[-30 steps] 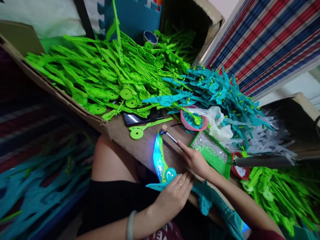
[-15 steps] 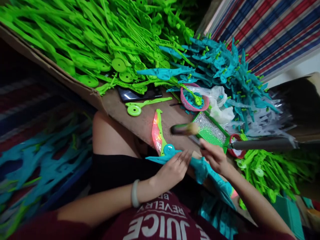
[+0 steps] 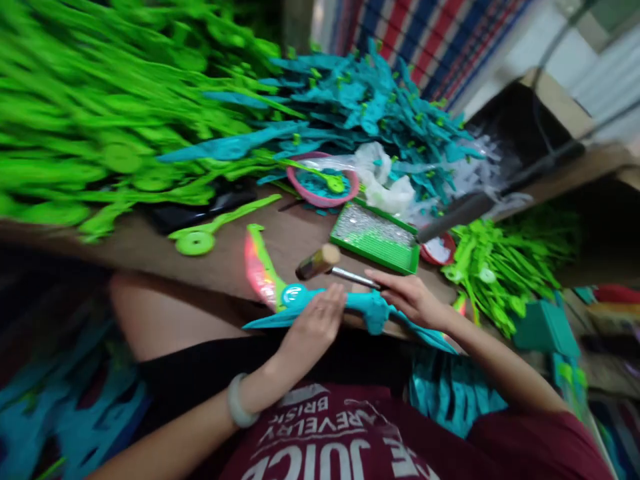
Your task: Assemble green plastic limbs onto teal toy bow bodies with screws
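Note:
A long blue plastic toy piece, bow-like in shape [image 3: 374, 308], lies across the table's near edge. At its left end a curved green part with a shiny pink-red panel [image 3: 260, 273] sticks up beside a round blue disc. My left hand [image 3: 316, 317] holds the blue piece down, fingers straight and together across it, thumb hidden. My right hand [image 3: 413, 297] is closed around the metal handle of a small mallet [image 3: 320, 261]. The mallet's dark and tan head is raised just above and apart from the blue piece.
A green tray [image 3: 370, 261] of small silvery parts sits behind the mallet, with a pink basket [image 3: 325, 199] of blue bits to its left. Piles of green parts [image 3: 120, 160] and blue parts [image 3: 370, 100] cover the back. A grey tube [image 3: 455, 217] slants at the right.
The view has swung to the right. The mallet, blurred before, shows more sharply with its head close above the blue piece. My left hand remains on that piece.

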Available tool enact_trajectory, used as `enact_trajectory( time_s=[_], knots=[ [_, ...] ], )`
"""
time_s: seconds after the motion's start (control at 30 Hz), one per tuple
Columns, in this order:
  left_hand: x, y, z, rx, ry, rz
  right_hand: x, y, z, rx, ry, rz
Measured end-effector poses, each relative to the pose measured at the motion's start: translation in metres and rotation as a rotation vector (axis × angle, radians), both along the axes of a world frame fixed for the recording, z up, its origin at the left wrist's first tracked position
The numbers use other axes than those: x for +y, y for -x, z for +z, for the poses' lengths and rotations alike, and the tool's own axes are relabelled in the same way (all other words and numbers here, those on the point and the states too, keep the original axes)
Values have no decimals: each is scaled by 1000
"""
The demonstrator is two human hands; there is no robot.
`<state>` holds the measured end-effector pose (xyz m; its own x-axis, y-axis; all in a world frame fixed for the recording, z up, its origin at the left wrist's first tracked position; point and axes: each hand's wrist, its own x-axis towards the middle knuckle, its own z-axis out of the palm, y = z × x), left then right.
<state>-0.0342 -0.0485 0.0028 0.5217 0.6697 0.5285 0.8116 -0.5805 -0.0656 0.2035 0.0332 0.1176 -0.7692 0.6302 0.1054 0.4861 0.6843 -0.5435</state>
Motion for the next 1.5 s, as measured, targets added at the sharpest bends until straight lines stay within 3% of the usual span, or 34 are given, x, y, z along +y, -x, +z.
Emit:
enact_trajectory(
  time_s=[0.1, 0.17, 0.23, 0.3, 0.4, 0.47, 0.57, 0.67, 0.83, 0.9, 1.0, 1.1, 1.23, 1.37, 1.5],
  knots=[
    [-1, 10, 8, -90, 65, -74, -32, -40, 20, 281, 4, -335],
    [5, 0, 17, -163, 193, -163, -56, -73, 24, 378, -29, -563],
    [9, -29, 26, -206, 291, -313, -83, -104, 19, 365, -74, -798],
    [7, -72, 31, -227, 277, -458, -112, -128, 8, 276, -120, -996],
    [6, -131, 22, -167, 176, -523, -151, -148, -11, 124, -160, -1168],
    [7, -152, 9, -112, 121, -514, -170, -154, -22, 54, -154, -1233],
    [9, -155, -8, -114, 71, -541, -186, -157, -35, 17, -151, -1313],
    [9, -146, -16, -163, 53, -590, -183, -160, -48, 33, -217, -1428],
    [13, -144, -18, -186, 23, -636, -166, -171, -63, -120, -73, -1404],
    [15, -145, -18, -186, 7, -641, -167, -173, -63, -103, -103, -1438],
    [18, -145, -17, -220, -13, -656, -183, -166, -60, -27, -199, -1481],
    [20, -145, -17, -277, -6, -666, -204, -151, -60, -66, -104, -1306],
    [21, -146, -18, -323, 40, -667, -230, -126, -62, -25, -167, -1296],
    [21, -147, -24, -395, 107, -660, -242, -107, -60, -122, -124, -1132],
    [18, -149, -31, -416, 155, -657, -250, -106, -56, -103, -219, -1171]
  ],
)
